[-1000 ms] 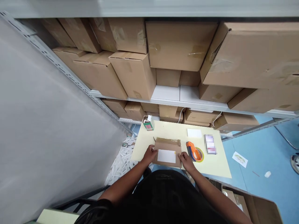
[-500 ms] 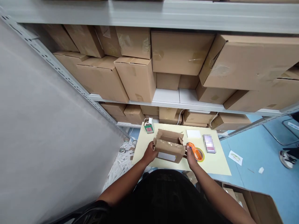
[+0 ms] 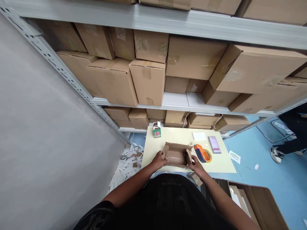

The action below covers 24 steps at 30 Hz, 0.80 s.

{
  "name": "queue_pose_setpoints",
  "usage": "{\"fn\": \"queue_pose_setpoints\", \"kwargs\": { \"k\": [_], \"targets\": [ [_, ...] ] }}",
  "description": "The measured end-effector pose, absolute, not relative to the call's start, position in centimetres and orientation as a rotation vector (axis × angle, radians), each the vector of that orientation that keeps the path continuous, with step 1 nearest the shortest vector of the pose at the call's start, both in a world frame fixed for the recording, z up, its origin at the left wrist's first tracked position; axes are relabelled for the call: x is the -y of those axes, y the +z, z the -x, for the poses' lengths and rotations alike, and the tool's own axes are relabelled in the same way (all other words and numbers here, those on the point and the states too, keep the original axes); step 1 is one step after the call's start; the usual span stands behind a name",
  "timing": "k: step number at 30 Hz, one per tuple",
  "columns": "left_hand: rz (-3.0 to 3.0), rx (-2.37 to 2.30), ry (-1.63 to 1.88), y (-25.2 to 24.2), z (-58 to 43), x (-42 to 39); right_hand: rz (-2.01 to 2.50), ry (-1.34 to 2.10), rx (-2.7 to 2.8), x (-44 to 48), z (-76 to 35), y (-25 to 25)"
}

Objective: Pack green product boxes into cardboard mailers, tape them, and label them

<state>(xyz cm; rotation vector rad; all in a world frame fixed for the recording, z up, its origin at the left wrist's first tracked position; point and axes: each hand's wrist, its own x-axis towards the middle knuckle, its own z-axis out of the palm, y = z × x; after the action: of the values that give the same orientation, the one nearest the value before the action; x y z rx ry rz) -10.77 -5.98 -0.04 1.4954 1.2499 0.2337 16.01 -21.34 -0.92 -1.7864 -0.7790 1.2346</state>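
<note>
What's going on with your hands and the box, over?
Left hand and right hand holding opposite ends of box. Box open, inside facing up. Orange tape dispenser close by right hand.

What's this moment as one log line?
left hand: holds open box, left end; right hand: holds same box, right end; orange tool: on table

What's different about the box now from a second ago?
The cardboard box was tipped toward the person: its white label faced up before and is now out of sight, and the open side faces up. Nothing was let go: the left hand and right hand still hold opposite ends. The orange tape dispenser and green box stayed put.
</note>
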Motion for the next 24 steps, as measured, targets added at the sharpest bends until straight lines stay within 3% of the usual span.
{"fn": "queue_pose_setpoints", "kwargs": {
  "k": [8, 16, 24],
  "targets": [
    [-1.508, -1.340, 0.365, -2.6, 11.2, 7.3, 2.082, 1.000, 0.741, 20.7, -17.1, -1.9],
    [-1.513, -1.526, 0.371, 1.2, 7.9, 8.9, 2.002, 1.112, 0.962, 20.3, -20.6, -3.4],
    [-0.906, -1.612, 0.816, 2.1, 5.7, 18.5, 1.936, 1.099, 1.391, 18.7, -24.3, 0.0]
  ]
}}
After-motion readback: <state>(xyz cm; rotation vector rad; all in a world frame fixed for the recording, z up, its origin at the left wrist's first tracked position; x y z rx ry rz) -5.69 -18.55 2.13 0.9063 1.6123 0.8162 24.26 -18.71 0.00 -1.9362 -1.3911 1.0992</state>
